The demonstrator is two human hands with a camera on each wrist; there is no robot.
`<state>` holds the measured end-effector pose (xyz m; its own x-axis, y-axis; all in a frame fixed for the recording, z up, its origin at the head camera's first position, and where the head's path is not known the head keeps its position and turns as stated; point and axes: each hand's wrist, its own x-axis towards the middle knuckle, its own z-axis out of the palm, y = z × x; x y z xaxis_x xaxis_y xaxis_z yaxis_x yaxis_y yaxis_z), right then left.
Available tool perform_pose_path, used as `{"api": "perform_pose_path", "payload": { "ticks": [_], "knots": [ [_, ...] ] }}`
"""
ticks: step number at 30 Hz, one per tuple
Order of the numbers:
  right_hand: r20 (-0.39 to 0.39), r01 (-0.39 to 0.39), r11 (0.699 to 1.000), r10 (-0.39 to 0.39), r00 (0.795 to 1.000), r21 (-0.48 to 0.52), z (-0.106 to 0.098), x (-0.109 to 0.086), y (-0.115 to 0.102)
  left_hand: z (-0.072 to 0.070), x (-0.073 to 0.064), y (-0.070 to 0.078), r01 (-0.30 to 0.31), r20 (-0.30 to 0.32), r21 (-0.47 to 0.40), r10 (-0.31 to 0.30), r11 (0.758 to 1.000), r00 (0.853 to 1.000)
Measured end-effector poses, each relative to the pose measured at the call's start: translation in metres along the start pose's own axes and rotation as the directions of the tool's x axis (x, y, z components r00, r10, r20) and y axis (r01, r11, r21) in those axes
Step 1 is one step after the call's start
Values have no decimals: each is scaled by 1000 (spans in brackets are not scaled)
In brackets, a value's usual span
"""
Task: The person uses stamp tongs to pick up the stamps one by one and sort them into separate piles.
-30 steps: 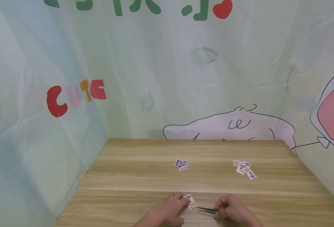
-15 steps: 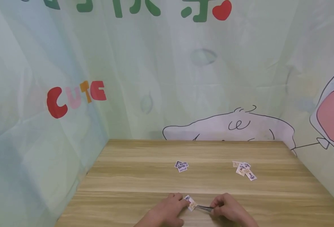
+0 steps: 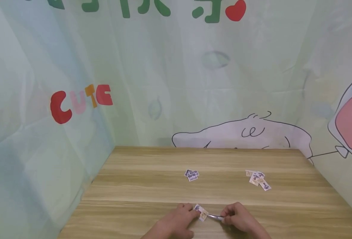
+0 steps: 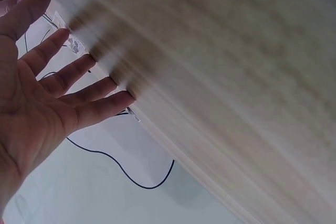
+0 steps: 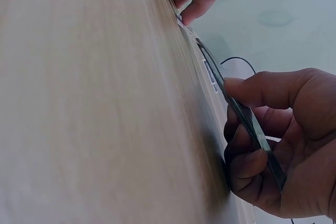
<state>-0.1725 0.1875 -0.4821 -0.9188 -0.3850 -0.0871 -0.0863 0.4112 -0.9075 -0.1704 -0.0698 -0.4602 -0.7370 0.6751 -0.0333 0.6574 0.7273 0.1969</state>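
Observation:
A small printed paper piece like a stamp lies near the table's front, purple at one end and tan at the other. My left hand rests its fingertips on the table, the index finger touching the stamp's left side. In the left wrist view that hand has its fingers spread and straight. My right hand pinches a pair of tweezers between thumb and fingers. The tweezers' tips meet the stamp's right edge; whether they grip it is too small to tell. In the right wrist view the tweezers slant low over the wood.
On the wooden table, a small pile of purple stamps lies back centre. A looser pile of tan and purple stamps lies back right. A printed cloth hangs behind the table and along its sides.
My right hand has moved left, bringing the tweezers from just beside the stamp to its edge. The tweezers' arms have come together. My left hand has stayed in place.

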Motion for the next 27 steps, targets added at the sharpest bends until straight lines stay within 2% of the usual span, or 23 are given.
{"api": "perform_pose_path", "payload": {
  "ticks": [7,12,21,27],
  "knots": [
    [2,6,1000,-6,1000,-1,-1,-1,1,-4,-2,0,15,5,-69,-14,998,1000],
    [7,15,1000,-15,1000,-2,-3,-5,2,-7,-5,0,13,-16,-110,-14,994,1000],
    [12,-7,1000,7,1000,30,-7,-8,-1,-13,-7,3,21,-59,-76,-25,997,998],
    [-5,13,1000,-13,1000,28,-12,-10,-2,-19,-6,5,42,-65,-41,-44,998,997]
  ]
}}
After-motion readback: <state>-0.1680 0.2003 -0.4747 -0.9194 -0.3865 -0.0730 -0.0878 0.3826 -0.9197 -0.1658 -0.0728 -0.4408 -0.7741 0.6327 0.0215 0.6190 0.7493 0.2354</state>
